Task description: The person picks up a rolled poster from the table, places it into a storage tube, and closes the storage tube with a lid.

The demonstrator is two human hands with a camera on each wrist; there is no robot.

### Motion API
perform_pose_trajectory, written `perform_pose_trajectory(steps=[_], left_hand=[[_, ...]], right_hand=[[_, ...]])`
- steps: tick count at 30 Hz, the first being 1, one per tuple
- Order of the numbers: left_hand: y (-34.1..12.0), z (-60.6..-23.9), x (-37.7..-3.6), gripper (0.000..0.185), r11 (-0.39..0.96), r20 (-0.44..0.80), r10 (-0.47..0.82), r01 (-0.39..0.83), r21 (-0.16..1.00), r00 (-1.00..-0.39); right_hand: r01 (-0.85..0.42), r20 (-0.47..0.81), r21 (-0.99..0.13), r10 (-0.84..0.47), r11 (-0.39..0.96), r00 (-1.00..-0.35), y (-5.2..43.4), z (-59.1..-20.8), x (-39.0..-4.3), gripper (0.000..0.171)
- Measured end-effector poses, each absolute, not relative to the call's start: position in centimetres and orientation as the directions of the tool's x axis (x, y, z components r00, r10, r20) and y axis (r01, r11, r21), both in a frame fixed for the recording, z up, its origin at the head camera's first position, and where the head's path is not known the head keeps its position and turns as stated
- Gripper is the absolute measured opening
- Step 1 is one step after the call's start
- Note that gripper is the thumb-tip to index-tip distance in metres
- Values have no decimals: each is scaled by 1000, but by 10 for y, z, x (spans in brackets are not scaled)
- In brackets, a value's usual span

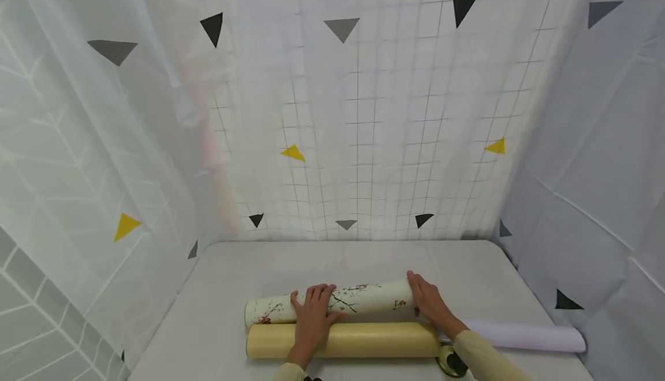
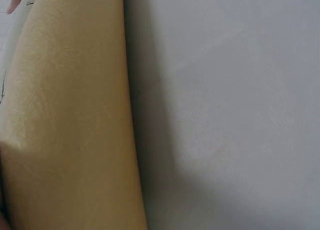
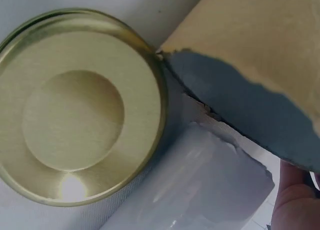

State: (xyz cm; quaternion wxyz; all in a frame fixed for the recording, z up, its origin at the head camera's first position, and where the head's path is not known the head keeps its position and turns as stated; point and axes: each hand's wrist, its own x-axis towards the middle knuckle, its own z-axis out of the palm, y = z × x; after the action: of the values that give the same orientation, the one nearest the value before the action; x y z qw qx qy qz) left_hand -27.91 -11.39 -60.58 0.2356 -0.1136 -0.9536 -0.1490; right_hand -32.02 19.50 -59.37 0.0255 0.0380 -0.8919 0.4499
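Note:
A white roll printed with red blossoms [image 1: 363,297] lies across the grey table [image 1: 312,260]. Just in front of it lies a yellow roll [image 1: 374,339], parallel and touching. My left hand [image 1: 314,303] reaches over the yellow roll and rests on the blossom roll's left part, fingers spread over its top. My right hand [image 1: 422,297] lies against that roll's right end with straight fingers. The yellow roll [image 2: 70,115] fills the left of the left wrist view. Its torn end [image 3: 260,34] shows in the right wrist view, beside a bit of my right hand [image 3: 295,200].
A round gold lid [image 1: 451,362] lies under my right wrist, close to the yellow roll's end [image 3: 75,109]. A pale lilac roll [image 1: 525,336] lies at the right front of the table [image 3: 200,185]. White curtains with triangles hang around the table on three sides.

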Motion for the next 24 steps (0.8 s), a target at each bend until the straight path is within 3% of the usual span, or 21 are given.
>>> perform_pose_trajectory(steps=[7,15,24], left_hand=[[-113,-603,-278,64,935,445,141,267,234,-885],[-113,-605,-280,64,934,493,152,288,213,-857],[-115,-608,-280,64,933,523,158,300,199,-838]], right_hand=[[-18,-6,-825,-41,565,-999,192,-589,-319,55],[180,-223,-919,-83,351,-971,188,-580,-324,66],[257,-298,-926,-120,276,-947,186,-584,-327,66]])
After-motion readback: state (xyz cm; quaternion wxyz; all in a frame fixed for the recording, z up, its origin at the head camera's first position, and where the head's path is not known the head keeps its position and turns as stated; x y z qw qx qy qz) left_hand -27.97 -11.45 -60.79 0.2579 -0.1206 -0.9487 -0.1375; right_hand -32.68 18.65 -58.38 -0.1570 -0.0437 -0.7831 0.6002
